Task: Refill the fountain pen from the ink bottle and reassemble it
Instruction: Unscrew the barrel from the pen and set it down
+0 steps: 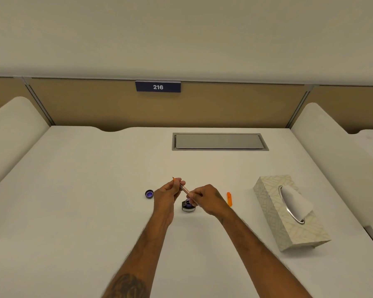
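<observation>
Pen [184, 188] spans both hands' fingers [178, 183] — above ink bottle [188, 206].

One legible marking is present: the number "216", in white numerals on a dark blue rectangular sign [157, 86]. The sign is mounted at the top edge of the tan partition panel [235, 104] behind the desk [95, 179]. No text can be read on the tissue box [276, 214] or the ink bottle [188, 206].
</observation>
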A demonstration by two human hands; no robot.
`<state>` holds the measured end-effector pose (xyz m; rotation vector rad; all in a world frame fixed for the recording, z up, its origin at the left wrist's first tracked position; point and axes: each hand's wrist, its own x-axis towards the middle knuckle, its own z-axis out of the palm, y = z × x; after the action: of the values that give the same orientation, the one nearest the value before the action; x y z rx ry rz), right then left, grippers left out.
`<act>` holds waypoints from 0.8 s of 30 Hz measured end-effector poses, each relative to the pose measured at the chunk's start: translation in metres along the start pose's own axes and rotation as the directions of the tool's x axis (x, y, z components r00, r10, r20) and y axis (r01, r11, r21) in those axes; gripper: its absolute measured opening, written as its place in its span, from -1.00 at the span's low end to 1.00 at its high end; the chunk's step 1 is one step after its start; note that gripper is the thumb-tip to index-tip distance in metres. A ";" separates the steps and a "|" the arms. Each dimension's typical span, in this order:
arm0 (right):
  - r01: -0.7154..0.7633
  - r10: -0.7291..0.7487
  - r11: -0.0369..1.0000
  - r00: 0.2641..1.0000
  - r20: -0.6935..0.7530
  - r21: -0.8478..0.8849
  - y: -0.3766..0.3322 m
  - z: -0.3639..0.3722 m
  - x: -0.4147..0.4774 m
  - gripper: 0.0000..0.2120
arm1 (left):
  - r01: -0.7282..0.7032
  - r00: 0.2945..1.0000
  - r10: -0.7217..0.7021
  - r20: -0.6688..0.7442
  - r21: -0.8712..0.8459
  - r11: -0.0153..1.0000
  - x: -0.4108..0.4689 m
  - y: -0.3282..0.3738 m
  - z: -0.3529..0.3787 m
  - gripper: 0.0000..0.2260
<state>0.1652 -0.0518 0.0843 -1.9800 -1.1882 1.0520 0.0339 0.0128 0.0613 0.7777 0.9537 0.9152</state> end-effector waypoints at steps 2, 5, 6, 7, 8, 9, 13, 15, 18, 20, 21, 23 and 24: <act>0.006 -0.007 1.000 0.999 -0.043 -0.031 -0.001 0.004 0.001 -0.76 | -0.013 0.999 0.013 -0.030 0.006 1.000 0.001 0.002 0.003 -0.85; 0.020 -0.030 0.995 0.994 -0.104 -0.098 -0.004 0.007 0.003 -0.75 | -0.020 0.997 0.021 -0.071 0.012 1.000 0.004 0.003 0.006 -0.85; 0.029 -0.045 0.991 0.992 -0.121 -0.127 -0.005 0.007 0.003 -0.75 | -0.019 0.996 0.020 -0.090 0.010 1.000 0.004 0.002 0.007 -0.83; 0.041 -0.063 0.986 0.990 -0.129 -0.165 -0.006 0.007 0.005 -0.75 | -0.016 0.994 0.016 -0.111 0.004 1.000 0.006 0.002 0.008 -0.81; 0.048 -0.075 0.978 0.989 -0.125 -0.205 -0.008 0.007 0.006 -0.74 | -0.010 0.991 0.009 -0.131 -0.004 1.000 0.007 0.002 0.010 -0.80; 0.052 -0.082 0.970 0.990 -0.118 -0.237 -0.010 0.007 0.007 -0.74 | -0.002 0.989 0.000 -0.148 -0.014 1.000 0.008 0.001 0.010 -0.79; 0.075 -0.092 0.991 0.982 -0.163 -0.107 -0.008 0.006 0.004 -0.79 | 0.032 0.990 -0.048 -0.134 -0.117 0.993 0.008 0.002 0.006 -0.75; 0.060 -0.053 0.997 0.983 -0.175 0.039 -0.006 0.000 0.000 -0.74 | 0.053 0.993 -0.069 -0.096 -0.166 0.985 0.007 0.004 0.003 -0.77; -0.042 0.063 0.971 0.995 -0.083 0.234 0.001 -0.008 -0.001 -0.63 | 0.073 0.994 -0.086 -0.063 -0.193 0.979 0.006 0.006 -0.001 -0.78; -0.059 0.076 0.935 0.997 -0.034 0.350 0.003 -0.011 -0.003 -0.68 | 0.076 0.995 -0.087 -0.051 -0.185 0.980 0.005 0.006 -0.001 -0.79; -0.050 0.066 0.923 0.997 -0.030 0.382 0.004 -0.011 -0.004 -0.74 | 0.078 0.995 -0.088 -0.048 -0.180 0.981 0.006 0.006 -0.001 -0.80; -0.032 0.054 0.909 0.998 -0.040 0.415 0.005 -0.011 -0.005 -0.84 | 0.083 0.995 -0.092 -0.045 -0.173 0.981 0.006 0.005 -0.001 -0.82; -0.031 0.055 0.901 0.998 -0.043 0.432 0.005 -0.012 -0.005 -0.84 | 0.085 0.995 -0.094 -0.043 -0.171 0.982 0.006 0.005 0.000 -0.84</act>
<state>0.1762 -0.0589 0.0882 -1.6776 -0.7970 1.1606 0.0338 0.0202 0.0634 0.5657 0.9349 0.9272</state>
